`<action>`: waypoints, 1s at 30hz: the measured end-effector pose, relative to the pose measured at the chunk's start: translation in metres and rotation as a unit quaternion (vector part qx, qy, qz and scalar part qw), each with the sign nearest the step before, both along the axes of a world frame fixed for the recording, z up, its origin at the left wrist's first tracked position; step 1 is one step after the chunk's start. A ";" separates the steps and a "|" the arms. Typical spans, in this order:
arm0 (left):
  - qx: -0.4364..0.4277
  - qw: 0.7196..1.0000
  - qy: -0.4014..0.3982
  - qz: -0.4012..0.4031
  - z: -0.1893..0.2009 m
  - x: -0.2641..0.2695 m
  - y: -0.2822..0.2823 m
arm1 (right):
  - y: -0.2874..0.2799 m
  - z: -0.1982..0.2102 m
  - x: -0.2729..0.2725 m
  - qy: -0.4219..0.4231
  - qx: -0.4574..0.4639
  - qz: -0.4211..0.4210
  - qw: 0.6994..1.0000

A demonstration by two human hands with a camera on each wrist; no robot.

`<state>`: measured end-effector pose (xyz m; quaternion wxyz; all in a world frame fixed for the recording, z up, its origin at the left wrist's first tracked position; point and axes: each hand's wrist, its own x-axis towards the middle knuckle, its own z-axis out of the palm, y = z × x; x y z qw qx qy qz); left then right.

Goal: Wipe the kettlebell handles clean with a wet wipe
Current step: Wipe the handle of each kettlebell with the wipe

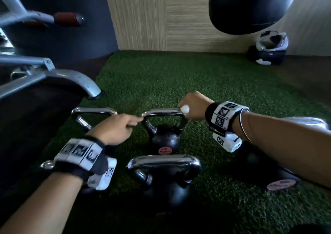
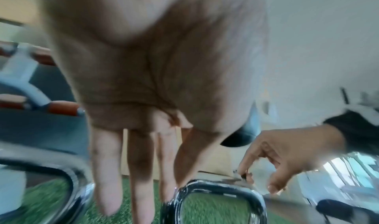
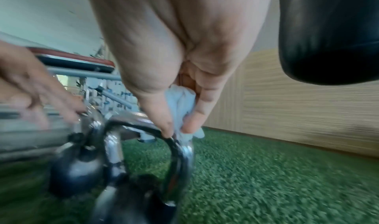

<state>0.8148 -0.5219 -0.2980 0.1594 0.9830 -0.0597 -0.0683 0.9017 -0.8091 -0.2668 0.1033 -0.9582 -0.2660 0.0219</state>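
A pink label (image 1: 165, 149) on the black kettlebell (image 1: 165, 139) is too blurred to read. The right hand (image 1: 194, 106) pinches a white wet wipe (image 3: 180, 104) against its chrome handle (image 1: 162, 111); the left hand (image 1: 114, 130), fingers nearly straight, touches the handle's opposite end.

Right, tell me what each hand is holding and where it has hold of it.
The right hand pinches the bunched wet wipe between thumb and fingers, against the chrome handle's right corner. The left hand holds nothing; its fingertips just touch that handle's left end.
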 end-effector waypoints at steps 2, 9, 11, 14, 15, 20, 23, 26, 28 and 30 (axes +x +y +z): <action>-0.058 0.997 0.031 0.033 -0.021 -0.026 0.017 | -0.003 0.017 -0.024 -0.011 0.080 -0.007 0.997; -0.219 0.956 0.183 0.070 -0.088 -0.092 0.016 | -0.012 0.024 -0.129 0.132 0.254 -0.002 0.958; -0.302 0.929 0.205 0.058 -0.097 -0.097 0.005 | -0.012 0.021 -0.143 0.118 0.272 -0.013 0.955; -0.355 0.920 0.167 0.022 -0.104 -0.102 -0.019 | -0.006 0.018 -0.154 0.060 0.238 0.000 0.969; -0.356 0.923 0.149 0.007 -0.105 -0.103 -0.026 | -0.003 0.016 -0.157 0.043 0.222 0.011 0.974; -0.320 0.945 0.073 0.002 -0.134 -0.101 -0.037 | 0.015 0.009 -0.162 -0.010 0.219 0.033 0.975; -0.330 0.941 0.066 0.022 -0.139 -0.103 -0.035 | 0.026 0.005 -0.164 -0.009 0.172 0.054 0.984; -0.332 0.941 0.065 0.017 -0.139 -0.103 -0.037 | 0.030 0.003 -0.164 -0.010 0.125 0.065 0.990; -0.338 0.938 0.069 0.028 -0.138 -0.102 -0.037 | 0.021 0.008 -0.163 -0.006 0.090 0.059 0.994; -0.343 0.937 0.069 0.028 -0.139 -0.101 -0.037 | 0.010 0.014 -0.162 -0.012 0.043 0.041 0.998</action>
